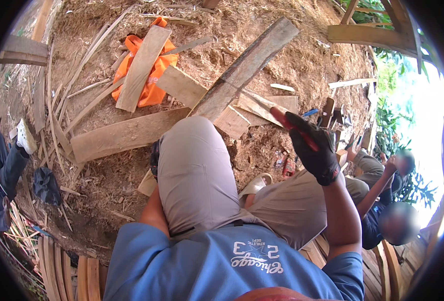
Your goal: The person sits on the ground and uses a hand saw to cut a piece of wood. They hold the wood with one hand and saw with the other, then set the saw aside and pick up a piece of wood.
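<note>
Red and black is what catches my eye first: the right hand, in a black work glove, is raised at the right of my view with its grip closed around a slim red-handled tool, whose red length slants up and to the left out of the fist; I can't make out the working end, so whether it is a knife, a chisel or something else I cannot tell. The left hand I don't see at all — only a bit of bare arm shows behind the raised knee in grey trousers, so its grip is out of view. I judge we're between strokes here, tool lifted and nothing under it yet; the next move, as I read it, calls for bringing the tool down to a workpiece and steadying that piece with the other hand. Below and beyond the knee, weathered planks lie criss-crossed on a ground of sawdust and shavings, one long grey board leaning across the rest, and another plank resting on an orange bag. A pale sandal sits near the foot. To the right a seated person works on something small; another person's dark trouser leg shows at the far left.
</note>
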Available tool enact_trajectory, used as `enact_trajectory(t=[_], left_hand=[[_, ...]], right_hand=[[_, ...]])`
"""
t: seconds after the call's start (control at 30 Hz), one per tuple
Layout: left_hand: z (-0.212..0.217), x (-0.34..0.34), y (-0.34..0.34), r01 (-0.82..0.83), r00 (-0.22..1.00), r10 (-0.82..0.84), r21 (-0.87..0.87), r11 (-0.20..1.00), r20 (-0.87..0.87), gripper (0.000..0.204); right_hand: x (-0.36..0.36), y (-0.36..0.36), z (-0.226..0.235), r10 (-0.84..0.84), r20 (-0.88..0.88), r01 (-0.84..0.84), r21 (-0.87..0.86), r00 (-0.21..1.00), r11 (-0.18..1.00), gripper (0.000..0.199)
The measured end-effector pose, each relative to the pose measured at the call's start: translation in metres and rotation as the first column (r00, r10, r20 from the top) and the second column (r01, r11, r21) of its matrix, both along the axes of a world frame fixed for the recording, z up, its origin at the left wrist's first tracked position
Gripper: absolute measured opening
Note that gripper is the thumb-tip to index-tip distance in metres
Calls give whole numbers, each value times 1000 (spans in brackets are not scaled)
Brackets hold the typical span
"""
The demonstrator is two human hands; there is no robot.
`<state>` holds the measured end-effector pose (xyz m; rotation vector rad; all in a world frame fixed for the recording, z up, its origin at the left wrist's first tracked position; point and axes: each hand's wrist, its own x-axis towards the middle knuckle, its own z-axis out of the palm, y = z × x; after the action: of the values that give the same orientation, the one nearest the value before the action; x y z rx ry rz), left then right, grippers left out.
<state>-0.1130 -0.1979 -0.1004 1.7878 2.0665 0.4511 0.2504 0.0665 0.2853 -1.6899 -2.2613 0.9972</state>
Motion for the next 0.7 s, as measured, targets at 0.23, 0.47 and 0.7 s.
enact_trajectory(t=[0.23,0.47,0.7], left_hand=[[1,3,2,-4,1000,4,23,1000,0,68],[2,1,9,23,1000,-23,44,999,3,68],[12,-9,-6,18,999,-17,29,999,-27,68]], right_hand=[[-21,-28,8,29,39,-29,7,999,1000,40],[-32,-11,-35,126,-70,-113,163,990,980,45],[-39,-3,-50,75,-133,-59,119,988,991,38]])
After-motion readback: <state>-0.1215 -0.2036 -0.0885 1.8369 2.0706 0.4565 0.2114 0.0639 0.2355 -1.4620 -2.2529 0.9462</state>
